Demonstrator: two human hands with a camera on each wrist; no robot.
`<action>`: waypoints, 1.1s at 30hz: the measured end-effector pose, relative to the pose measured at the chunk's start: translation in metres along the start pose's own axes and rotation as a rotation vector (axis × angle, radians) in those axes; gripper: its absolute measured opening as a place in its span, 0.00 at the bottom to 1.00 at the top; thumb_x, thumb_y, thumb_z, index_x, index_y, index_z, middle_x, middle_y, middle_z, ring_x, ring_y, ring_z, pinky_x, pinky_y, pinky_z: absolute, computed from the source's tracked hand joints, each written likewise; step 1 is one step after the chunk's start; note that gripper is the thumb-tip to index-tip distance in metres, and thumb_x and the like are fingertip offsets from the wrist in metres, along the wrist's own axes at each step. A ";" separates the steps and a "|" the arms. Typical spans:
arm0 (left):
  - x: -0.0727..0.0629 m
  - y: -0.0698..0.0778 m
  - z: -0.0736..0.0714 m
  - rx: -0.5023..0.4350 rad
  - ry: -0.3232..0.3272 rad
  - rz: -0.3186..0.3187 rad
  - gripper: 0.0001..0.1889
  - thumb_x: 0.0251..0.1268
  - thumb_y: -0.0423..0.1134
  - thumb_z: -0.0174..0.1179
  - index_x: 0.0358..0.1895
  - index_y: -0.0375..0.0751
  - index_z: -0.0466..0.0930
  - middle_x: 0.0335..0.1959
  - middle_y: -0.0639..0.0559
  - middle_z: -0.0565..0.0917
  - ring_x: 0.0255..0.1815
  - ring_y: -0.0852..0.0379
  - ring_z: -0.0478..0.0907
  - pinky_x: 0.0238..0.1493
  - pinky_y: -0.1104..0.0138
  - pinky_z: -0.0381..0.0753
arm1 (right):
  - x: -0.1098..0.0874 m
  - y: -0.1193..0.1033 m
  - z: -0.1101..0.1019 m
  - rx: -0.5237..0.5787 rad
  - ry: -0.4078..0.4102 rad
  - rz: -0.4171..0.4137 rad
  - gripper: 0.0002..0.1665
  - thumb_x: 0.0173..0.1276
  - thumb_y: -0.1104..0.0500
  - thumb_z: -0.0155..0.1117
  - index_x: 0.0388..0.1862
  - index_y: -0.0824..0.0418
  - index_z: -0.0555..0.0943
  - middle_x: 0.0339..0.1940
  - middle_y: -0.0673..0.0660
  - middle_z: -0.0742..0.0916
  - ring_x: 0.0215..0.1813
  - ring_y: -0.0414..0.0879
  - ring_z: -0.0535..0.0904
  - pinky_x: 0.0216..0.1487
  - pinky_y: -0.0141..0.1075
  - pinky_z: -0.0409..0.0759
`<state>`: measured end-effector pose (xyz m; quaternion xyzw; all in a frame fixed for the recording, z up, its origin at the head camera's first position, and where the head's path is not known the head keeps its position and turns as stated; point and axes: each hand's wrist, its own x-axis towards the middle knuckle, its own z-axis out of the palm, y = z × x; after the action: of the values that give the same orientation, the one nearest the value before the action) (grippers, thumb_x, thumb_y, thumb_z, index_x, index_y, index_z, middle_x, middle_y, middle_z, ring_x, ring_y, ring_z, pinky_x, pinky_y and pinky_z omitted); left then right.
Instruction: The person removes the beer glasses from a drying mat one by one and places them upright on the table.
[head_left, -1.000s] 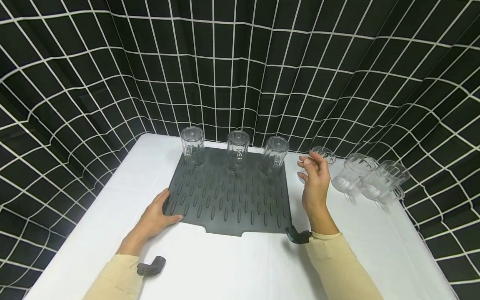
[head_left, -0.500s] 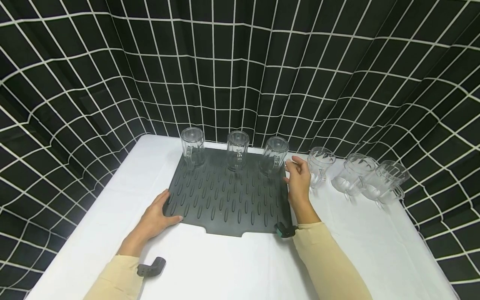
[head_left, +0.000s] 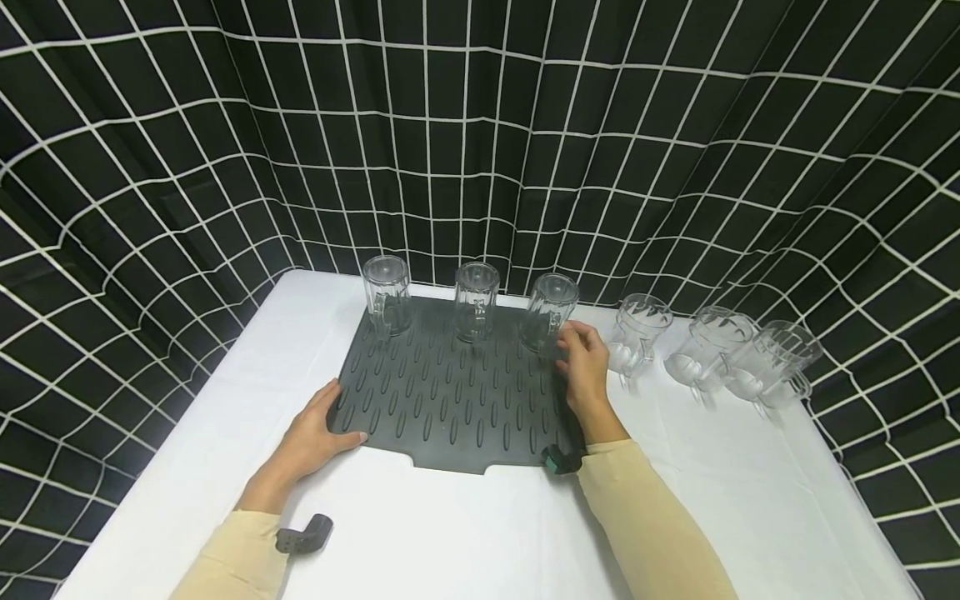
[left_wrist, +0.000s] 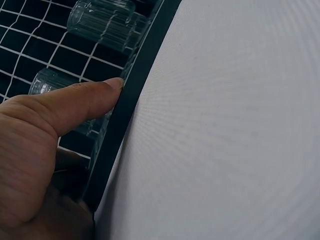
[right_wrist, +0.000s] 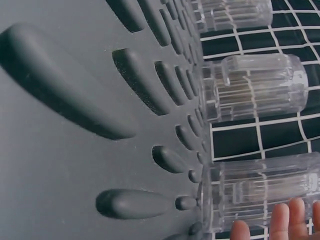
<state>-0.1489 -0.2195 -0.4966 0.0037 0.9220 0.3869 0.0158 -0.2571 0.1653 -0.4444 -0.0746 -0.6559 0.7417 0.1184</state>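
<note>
Three clear glass mugs stand upside down in a row along the back of a dark grey ridged drying mat (head_left: 450, 417): the left mug (head_left: 387, 300), the middle mug (head_left: 476, 304) and the right mug (head_left: 546, 312). My right hand (head_left: 588, 367) is at the right mug, its fingertips (right_wrist: 281, 220) overlapping the glass in the right wrist view, fingers loosely bent. At the mat's front left corner rests my left hand (head_left: 307, 433). Its thumb (left_wrist: 90, 100) lies on the mat's front edge, while the other fingers stretch along the left side.
Three more glass mugs stand upright on the white table (head_left: 465, 542) to the right: the nearest mug (head_left: 639, 329), a second mug (head_left: 708, 346) and a third mug (head_left: 772, 358), the last two close together. Black curtain (head_left: 465, 150) with white grid lines surrounds the table.
My right hand has moved left, from in front of the nearest upright mug to the right upside-down mug on the mat. The left hand and all the mugs stay where they were.
</note>
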 end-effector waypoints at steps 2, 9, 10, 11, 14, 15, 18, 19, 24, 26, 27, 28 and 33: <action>0.000 0.000 0.000 0.000 0.003 0.001 0.52 0.50 0.45 0.73 0.73 0.28 0.51 0.75 0.34 0.50 0.73 0.32 0.48 0.68 0.39 0.50 | 0.002 0.002 0.001 0.001 -0.006 0.014 0.23 0.71 0.54 0.59 0.57 0.68 0.72 0.48 0.61 0.78 0.56 0.59 0.72 0.56 0.60 0.72; -0.002 0.000 0.001 0.002 0.018 0.008 0.52 0.50 0.46 0.73 0.74 0.30 0.51 0.76 0.37 0.50 0.73 0.32 0.48 0.68 0.39 0.50 | 0.007 0.009 0.007 0.022 -0.009 0.073 0.17 0.72 0.55 0.58 0.48 0.69 0.77 0.46 0.67 0.82 0.54 0.60 0.75 0.55 0.57 0.73; -0.002 0.000 0.001 0.002 0.018 0.007 0.52 0.50 0.46 0.73 0.74 0.30 0.51 0.76 0.37 0.50 0.73 0.32 0.48 0.68 0.39 0.50 | 0.007 0.009 0.007 0.025 -0.011 0.081 0.17 0.72 0.55 0.58 0.47 0.69 0.77 0.46 0.67 0.82 0.53 0.60 0.76 0.55 0.57 0.73; -0.002 0.000 0.001 0.003 0.016 0.007 0.52 0.50 0.46 0.73 0.74 0.29 0.51 0.76 0.36 0.50 0.73 0.32 0.48 0.68 0.39 0.50 | 0.008 0.010 0.008 0.027 -0.012 0.088 0.17 0.72 0.55 0.58 0.46 0.69 0.77 0.45 0.67 0.83 0.53 0.59 0.76 0.55 0.57 0.73; -0.002 0.001 0.000 0.002 0.014 0.008 0.52 0.50 0.45 0.73 0.74 0.28 0.51 0.76 0.36 0.50 0.72 0.32 0.48 0.68 0.39 0.50 | 0.008 0.012 0.009 0.017 -0.026 0.106 0.19 0.72 0.53 0.58 0.47 0.69 0.78 0.45 0.64 0.84 0.53 0.55 0.77 0.55 0.55 0.73; -0.002 0.001 0.000 0.003 0.014 0.008 0.52 0.50 0.45 0.73 0.74 0.28 0.51 0.76 0.35 0.50 0.72 0.32 0.48 0.68 0.39 0.50 | 0.008 0.012 0.010 0.013 -0.031 0.110 0.19 0.72 0.52 0.58 0.48 0.69 0.78 0.44 0.63 0.84 0.52 0.54 0.77 0.55 0.55 0.74; -0.001 0.000 0.000 0.002 0.012 0.009 0.52 0.50 0.45 0.73 0.73 0.28 0.51 0.75 0.35 0.50 0.72 0.31 0.48 0.68 0.39 0.50 | 0.009 0.013 0.010 0.013 -0.042 0.124 0.21 0.73 0.50 0.58 0.47 0.69 0.78 0.43 0.60 0.85 0.52 0.51 0.78 0.56 0.53 0.74; -0.001 0.000 0.001 0.002 0.012 0.008 0.52 0.50 0.45 0.72 0.73 0.28 0.51 0.75 0.35 0.50 0.72 0.31 0.48 0.68 0.38 0.50 | 0.009 0.014 0.011 0.017 -0.044 0.128 0.21 0.73 0.50 0.58 0.47 0.69 0.78 0.43 0.60 0.85 0.53 0.51 0.78 0.56 0.54 0.74; -0.001 -0.002 0.002 0.003 0.026 0.012 0.52 0.50 0.47 0.73 0.74 0.30 0.52 0.76 0.37 0.50 0.73 0.33 0.48 0.69 0.40 0.50 | 0.010 0.016 0.012 0.029 -0.049 0.134 0.21 0.74 0.49 0.56 0.47 0.67 0.79 0.40 0.56 0.85 0.51 0.50 0.79 0.55 0.51 0.74; -0.001 -0.003 0.002 0.007 0.032 0.016 0.53 0.50 0.47 0.73 0.74 0.30 0.52 0.76 0.38 0.51 0.73 0.34 0.49 0.69 0.41 0.50 | 0.010 0.017 0.012 0.039 -0.047 0.134 0.21 0.74 0.49 0.56 0.48 0.67 0.79 0.38 0.55 0.85 0.50 0.49 0.79 0.53 0.49 0.75; -0.001 -0.003 0.002 0.008 0.034 0.017 0.53 0.50 0.48 0.73 0.74 0.30 0.52 0.76 0.38 0.51 0.73 0.34 0.49 0.69 0.41 0.50 | 0.011 0.017 0.012 0.050 -0.047 0.134 0.21 0.74 0.50 0.56 0.48 0.68 0.78 0.37 0.54 0.85 0.49 0.49 0.79 0.53 0.49 0.75; -0.001 -0.003 0.002 0.009 0.035 0.018 0.53 0.49 0.48 0.73 0.74 0.30 0.52 0.76 0.38 0.51 0.73 0.34 0.49 0.69 0.41 0.50 | 0.011 0.017 0.012 0.066 -0.048 0.134 0.21 0.74 0.50 0.56 0.48 0.68 0.78 0.36 0.54 0.85 0.48 0.49 0.79 0.53 0.49 0.75; -0.001 -0.004 0.003 0.006 0.039 0.021 0.52 0.49 0.47 0.73 0.74 0.30 0.52 0.76 0.38 0.51 0.73 0.34 0.49 0.69 0.41 0.50 | 0.011 0.017 0.012 0.174 -0.042 0.108 0.16 0.74 0.56 0.57 0.44 0.71 0.78 0.31 0.54 0.85 0.42 0.48 0.80 0.53 0.53 0.75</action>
<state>-0.1479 -0.2198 -0.5014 0.0059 0.9232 0.3841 -0.0063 -0.2721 0.1549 -0.4591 -0.0839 -0.5863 0.8026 0.0706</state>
